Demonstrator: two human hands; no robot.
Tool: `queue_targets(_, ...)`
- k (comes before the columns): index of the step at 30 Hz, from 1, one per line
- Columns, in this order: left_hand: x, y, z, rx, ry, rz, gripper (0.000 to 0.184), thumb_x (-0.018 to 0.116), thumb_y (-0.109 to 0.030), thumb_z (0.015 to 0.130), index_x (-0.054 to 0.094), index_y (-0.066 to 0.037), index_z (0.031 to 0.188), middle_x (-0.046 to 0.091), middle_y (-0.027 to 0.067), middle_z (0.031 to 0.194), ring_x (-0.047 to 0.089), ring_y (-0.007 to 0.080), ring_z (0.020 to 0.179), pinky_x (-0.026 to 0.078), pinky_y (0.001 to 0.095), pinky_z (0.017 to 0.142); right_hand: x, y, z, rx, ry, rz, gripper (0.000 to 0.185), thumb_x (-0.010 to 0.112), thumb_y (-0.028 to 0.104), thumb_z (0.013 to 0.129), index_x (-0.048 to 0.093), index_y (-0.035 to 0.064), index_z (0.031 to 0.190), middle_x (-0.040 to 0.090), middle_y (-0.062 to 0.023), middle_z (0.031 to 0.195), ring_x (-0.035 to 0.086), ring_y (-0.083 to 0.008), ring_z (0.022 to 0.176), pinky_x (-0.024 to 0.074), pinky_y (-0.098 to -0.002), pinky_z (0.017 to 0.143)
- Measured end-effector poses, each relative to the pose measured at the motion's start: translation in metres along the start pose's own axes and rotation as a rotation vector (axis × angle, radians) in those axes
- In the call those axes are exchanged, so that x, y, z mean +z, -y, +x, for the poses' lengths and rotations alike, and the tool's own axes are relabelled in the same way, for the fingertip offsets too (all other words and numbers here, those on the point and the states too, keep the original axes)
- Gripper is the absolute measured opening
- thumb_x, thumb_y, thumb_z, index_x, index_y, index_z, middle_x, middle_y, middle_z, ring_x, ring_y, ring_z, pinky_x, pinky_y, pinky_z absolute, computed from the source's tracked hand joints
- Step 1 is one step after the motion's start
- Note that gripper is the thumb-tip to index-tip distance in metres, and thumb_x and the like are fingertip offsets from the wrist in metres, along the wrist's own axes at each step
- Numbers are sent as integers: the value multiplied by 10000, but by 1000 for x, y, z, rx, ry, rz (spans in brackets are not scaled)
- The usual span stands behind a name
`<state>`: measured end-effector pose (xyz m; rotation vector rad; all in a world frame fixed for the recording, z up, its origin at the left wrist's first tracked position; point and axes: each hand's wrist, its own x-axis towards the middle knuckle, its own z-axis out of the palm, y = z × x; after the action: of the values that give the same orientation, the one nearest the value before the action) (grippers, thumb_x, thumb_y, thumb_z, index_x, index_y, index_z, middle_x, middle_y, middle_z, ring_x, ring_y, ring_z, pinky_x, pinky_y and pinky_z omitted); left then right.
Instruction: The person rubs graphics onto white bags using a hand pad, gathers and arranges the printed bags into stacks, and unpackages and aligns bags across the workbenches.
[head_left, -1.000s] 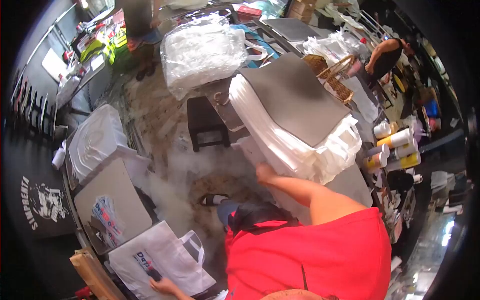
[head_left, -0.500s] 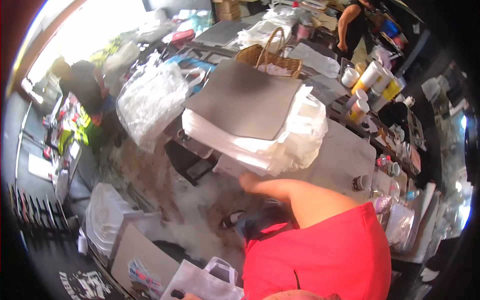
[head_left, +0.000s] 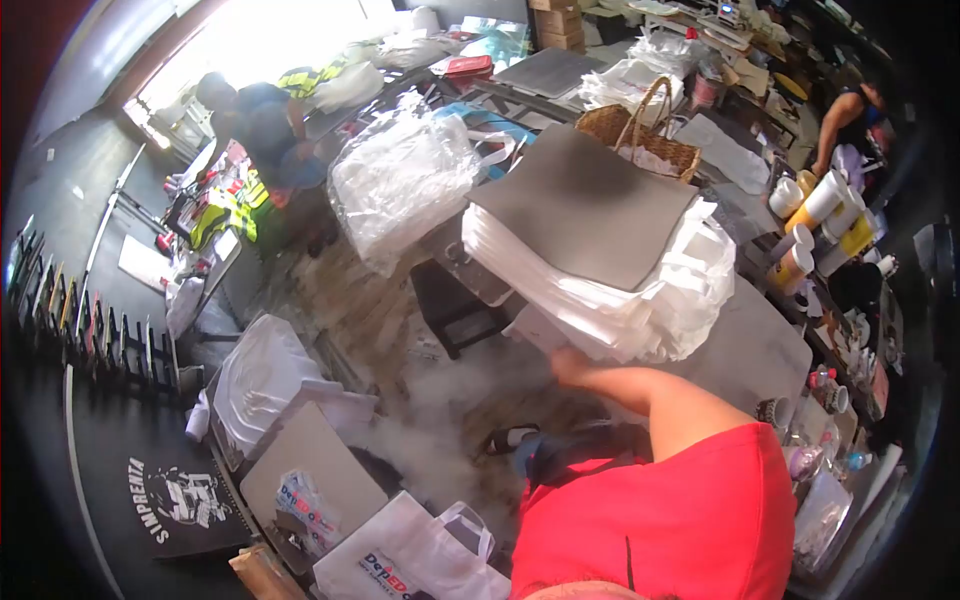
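Note:
My right hand reaches out from the red sleeve to the lower front edge of a stack of white tote bags. Its fingers are hidden against the stack, so I cannot tell whether they grip a bag. A grey board lies on top of the stack. At the bottom of the view is a white tote bag with "DepED" lettering and a loop handle. It partly overlaps a grey board bearing similar print. My left hand is out of view.
More white bags lie at lower left. A plastic-wrapped bundle, wicker basket and dark stool are beyond the stack. Bottles and tubs line the right. Two people are farther off.
The view has shifted, so the scene sits farther right and the DepED print now shows. My left hand has left the view at the bottom. My right hand stays at the stack.

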<state>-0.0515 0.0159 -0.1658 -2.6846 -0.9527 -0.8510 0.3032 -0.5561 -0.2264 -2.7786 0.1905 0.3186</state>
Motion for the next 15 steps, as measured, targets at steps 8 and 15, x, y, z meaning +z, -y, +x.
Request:
queue_targets(8,58,-124,148,-206,169,-138,367,589,-47,689,600,-22,1055,557,215,1097,519,421,1047,423,512,886,2,27,57,-123,724,-682,252,639,211,775,707,52,958,682,-162,1001,658,-300,988,542,-424,783)
queue_targets(15,-6,-114,106,-119,155,-355,438,639,-28,675,513,-2,1093,573,217,1040,531,422,1019,412,504,868,-58,388,-103,-1424,571,129,647,756,113,610,476,18,1186,518,-212,1234,476,-370,1177,408,-443,984)
